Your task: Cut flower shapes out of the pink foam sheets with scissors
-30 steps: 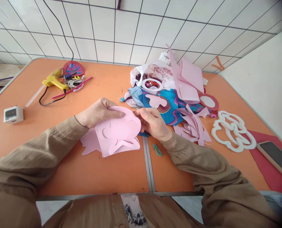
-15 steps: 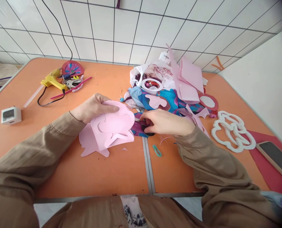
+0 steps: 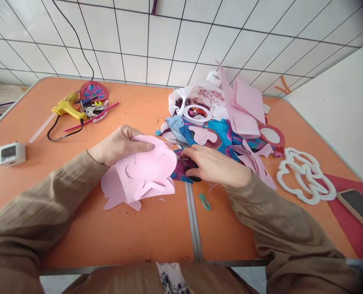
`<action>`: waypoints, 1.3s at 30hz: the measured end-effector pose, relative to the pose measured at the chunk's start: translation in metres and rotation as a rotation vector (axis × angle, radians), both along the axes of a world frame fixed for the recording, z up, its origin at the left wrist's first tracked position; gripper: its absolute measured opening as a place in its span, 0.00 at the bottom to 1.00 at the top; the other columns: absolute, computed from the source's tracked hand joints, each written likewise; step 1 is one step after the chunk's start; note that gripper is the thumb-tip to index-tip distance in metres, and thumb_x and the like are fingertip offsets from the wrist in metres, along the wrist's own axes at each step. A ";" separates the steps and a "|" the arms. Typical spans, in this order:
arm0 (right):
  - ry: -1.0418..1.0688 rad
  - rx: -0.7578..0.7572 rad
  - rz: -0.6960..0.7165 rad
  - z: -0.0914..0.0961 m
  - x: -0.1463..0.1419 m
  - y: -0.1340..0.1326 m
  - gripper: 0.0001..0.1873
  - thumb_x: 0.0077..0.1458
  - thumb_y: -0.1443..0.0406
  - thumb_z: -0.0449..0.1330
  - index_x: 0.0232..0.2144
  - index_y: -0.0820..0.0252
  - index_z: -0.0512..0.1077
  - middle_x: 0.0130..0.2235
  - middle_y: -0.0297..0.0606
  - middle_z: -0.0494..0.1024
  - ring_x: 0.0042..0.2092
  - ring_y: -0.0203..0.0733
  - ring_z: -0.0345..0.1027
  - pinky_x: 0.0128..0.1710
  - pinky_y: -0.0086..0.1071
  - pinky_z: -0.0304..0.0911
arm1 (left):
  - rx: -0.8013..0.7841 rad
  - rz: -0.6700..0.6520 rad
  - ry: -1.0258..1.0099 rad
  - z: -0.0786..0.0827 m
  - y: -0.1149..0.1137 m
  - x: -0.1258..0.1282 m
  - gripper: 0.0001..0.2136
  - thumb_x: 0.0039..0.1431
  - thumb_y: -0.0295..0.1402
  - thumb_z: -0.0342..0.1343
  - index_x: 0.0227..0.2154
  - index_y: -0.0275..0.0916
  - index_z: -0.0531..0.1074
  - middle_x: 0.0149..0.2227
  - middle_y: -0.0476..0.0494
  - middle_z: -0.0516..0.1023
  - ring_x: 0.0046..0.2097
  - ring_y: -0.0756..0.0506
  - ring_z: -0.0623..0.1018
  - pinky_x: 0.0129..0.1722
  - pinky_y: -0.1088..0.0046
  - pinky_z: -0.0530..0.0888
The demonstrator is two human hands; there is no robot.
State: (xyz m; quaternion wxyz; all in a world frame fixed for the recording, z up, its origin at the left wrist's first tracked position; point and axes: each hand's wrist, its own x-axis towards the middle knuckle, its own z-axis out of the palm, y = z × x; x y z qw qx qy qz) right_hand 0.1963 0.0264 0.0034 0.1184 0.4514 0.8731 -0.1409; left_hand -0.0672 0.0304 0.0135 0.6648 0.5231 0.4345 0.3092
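Head cam, looking down at an orange table (image 3: 77, 228) with a metal seam (image 3: 193, 228) running down the middle, so I'll place everything off that seam.

Left hand (image 3: 117, 143) is just left of the seam, pinching the pink sheet (image 3: 147, 167) at its top edge. Thumb's on top and the fingers are behind, so that's a proper hold. The sheet is tilted up off the table with its right edge almost reaching the seam, and it has curvy cut lines across it. A second pink piece (image 3: 112, 190) lies flat under it, further left of the seam.

Right hand (image 3: 216, 165) sits just right of the seam, palm down. Its fingertips are laid on a purple thing (image 3: 178, 169) that sits right on the seam, with something black under the fingers. Can't tell if it's actually gripping that or only touching it. The purple thing touches the pink sheet's right edge.

Other stuff:
- Teal clip (image 3: 204, 201) is just right of the seam, nearer me than the hand.
- Blue paper (image 3: 221, 134), pink scraps (image 3: 255, 161) and a bag (image 3: 200, 100) are piled right of the seam's far end.
- White frame (image 3: 305, 175) and phone (image 3: 360, 206) are well off to the right.
- Glue gun (image 3: 65, 107) and keys (image 3: 91, 109) are far left of the seam, near the wall.
- White cube (image 3: 12, 153) is further left still.
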 end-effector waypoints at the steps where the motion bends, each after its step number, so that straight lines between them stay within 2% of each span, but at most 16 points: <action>1: -0.013 0.005 0.001 0.000 0.001 0.000 0.24 0.54 0.66 0.63 0.54 0.61 0.69 0.44 0.46 0.74 0.47 0.52 0.71 0.41 0.36 0.62 | -0.003 0.005 -0.003 -0.001 0.001 0.000 0.06 0.47 0.33 0.70 0.24 0.35 0.83 0.23 0.45 0.82 0.22 0.50 0.76 0.21 0.79 0.73; 4: -0.073 0.031 0.001 0.001 0.004 -0.001 0.29 0.53 0.67 0.62 0.58 0.58 0.66 0.45 0.46 0.74 0.47 0.53 0.71 0.35 0.35 0.59 | -0.018 0.031 -0.026 -0.003 0.003 -0.001 0.06 0.46 0.33 0.70 0.24 0.35 0.83 0.23 0.45 0.82 0.22 0.50 0.77 0.21 0.78 0.73; 8: -0.081 0.038 -0.004 -0.002 0.003 0.000 0.28 0.52 0.68 0.58 0.57 0.57 0.67 0.44 0.45 0.74 0.44 0.53 0.72 0.31 0.34 0.55 | -0.058 0.096 -0.065 -0.006 0.005 -0.003 0.08 0.42 0.33 0.72 0.22 0.34 0.82 0.23 0.43 0.82 0.22 0.48 0.78 0.21 0.76 0.74; 12: -0.016 0.059 -0.028 0.002 0.005 0.002 0.23 0.51 0.67 0.57 0.52 0.59 0.70 0.43 0.47 0.74 0.42 0.52 0.72 0.33 0.35 0.57 | -0.082 0.130 -0.070 -0.005 0.005 -0.004 0.09 0.39 0.34 0.73 0.22 0.34 0.81 0.24 0.42 0.82 0.23 0.46 0.78 0.21 0.73 0.75; 15: 0.150 0.043 -0.080 0.011 0.010 0.006 0.20 0.49 0.66 0.59 0.47 0.60 0.71 0.42 0.45 0.75 0.42 0.51 0.71 0.37 0.36 0.60 | -0.072 0.130 -0.067 -0.003 0.004 -0.004 0.09 0.40 0.34 0.73 0.22 0.34 0.81 0.24 0.42 0.82 0.23 0.46 0.78 0.21 0.73 0.75; 18: 0.350 -0.089 -0.172 0.018 0.020 0.015 0.17 0.47 0.63 0.60 0.42 0.58 0.71 0.38 0.41 0.76 0.39 0.47 0.71 0.34 0.35 0.62 | -0.059 0.132 -0.064 0.000 0.003 -0.004 0.09 0.40 0.33 0.73 0.22 0.34 0.81 0.24 0.42 0.83 0.23 0.47 0.78 0.21 0.74 0.75; 22: 0.761 -0.404 -0.298 0.017 0.035 0.031 0.19 0.43 0.61 0.64 0.41 0.55 0.71 0.41 0.41 0.77 0.43 0.48 0.72 0.36 0.37 0.67 | -0.065 0.124 -0.081 0.005 0.002 -0.002 0.09 0.39 0.34 0.73 0.22 0.34 0.82 0.24 0.43 0.82 0.23 0.47 0.78 0.21 0.75 0.75; 23: 0.833 -0.488 -0.341 0.017 0.038 0.035 0.19 0.44 0.61 0.64 0.41 0.55 0.71 0.42 0.42 0.76 0.44 0.48 0.72 0.36 0.37 0.68 | -0.064 0.119 -0.086 0.006 0.001 -0.002 0.09 0.39 0.34 0.74 0.22 0.34 0.81 0.23 0.43 0.82 0.22 0.47 0.78 0.21 0.76 0.75; 25: 0.878 -0.604 -0.392 0.016 0.041 0.037 0.16 0.52 0.53 0.59 0.40 0.55 0.72 0.37 0.43 0.76 0.37 0.47 0.72 0.29 0.37 0.67 | -0.058 0.107 -0.093 0.008 0.001 -0.001 0.10 0.39 0.34 0.74 0.21 0.34 0.81 0.22 0.44 0.82 0.21 0.48 0.78 0.20 0.77 0.74; 26: 0.869 -0.627 -0.386 0.017 0.041 0.036 0.18 0.55 0.50 0.56 0.40 0.55 0.73 0.35 0.43 0.75 0.35 0.47 0.71 0.28 0.38 0.66 | -0.054 0.099 -0.092 0.008 0.001 -0.001 0.10 0.39 0.34 0.74 0.20 0.34 0.81 0.22 0.44 0.81 0.21 0.48 0.77 0.19 0.77 0.74; 27: 0.904 -0.612 -0.328 0.018 0.040 0.032 0.18 0.54 0.50 0.57 0.42 0.53 0.72 0.35 0.42 0.74 0.36 0.46 0.71 0.29 0.38 0.67 | -0.049 0.092 -0.089 0.008 0.001 0.000 0.09 0.39 0.34 0.74 0.20 0.34 0.81 0.21 0.44 0.81 0.21 0.49 0.77 0.19 0.78 0.73; 28: 0.943 -0.575 -0.229 0.019 0.038 0.028 0.20 0.50 0.52 0.62 0.45 0.51 0.71 0.37 0.40 0.74 0.39 0.46 0.71 0.33 0.38 0.68 | -0.042 0.088 -0.087 0.008 0.000 0.000 0.09 0.40 0.34 0.73 0.21 0.34 0.81 0.22 0.44 0.81 0.21 0.49 0.77 0.19 0.78 0.73; 30: 0.920 -0.566 -0.153 0.023 0.032 0.017 0.29 0.38 0.56 0.72 0.45 0.51 0.71 0.42 0.39 0.74 0.44 0.47 0.69 0.43 0.40 0.68 | -0.023 0.080 -0.083 0.008 0.000 -0.001 0.08 0.41 0.34 0.73 0.21 0.35 0.81 0.22 0.44 0.81 0.21 0.49 0.77 0.19 0.78 0.73; 31: 0.875 -0.525 -0.098 0.024 0.029 0.013 0.30 0.39 0.56 0.72 0.45 0.51 0.71 0.42 0.39 0.74 0.44 0.47 0.69 0.44 0.39 0.67 | -0.012 0.074 -0.079 0.007 0.000 -0.001 0.08 0.42 0.34 0.72 0.22 0.35 0.82 0.22 0.45 0.82 0.21 0.49 0.77 0.20 0.79 0.73; 34: 0.805 -0.456 0.036 0.024 0.024 0.009 0.29 0.40 0.50 0.72 0.42 0.56 0.72 0.37 0.37 0.73 0.39 0.43 0.67 0.39 0.36 0.66 | 0.012 0.050 -0.060 0.007 -0.001 -0.003 0.07 0.45 0.34 0.71 0.23 0.35 0.82 0.23 0.45 0.82 0.22 0.49 0.77 0.21 0.78 0.73; 39: 0.955 -0.605 0.076 0.016 0.030 0.021 0.30 0.45 0.46 0.68 0.46 0.55 0.72 0.38 0.38 0.73 0.37 0.40 0.67 0.37 0.33 0.66 | 0.049 0.003 -0.029 0.011 -0.003 -0.002 0.07 0.46 0.34 0.70 0.21 0.35 0.81 0.21 0.45 0.80 0.21 0.50 0.75 0.20 0.77 0.72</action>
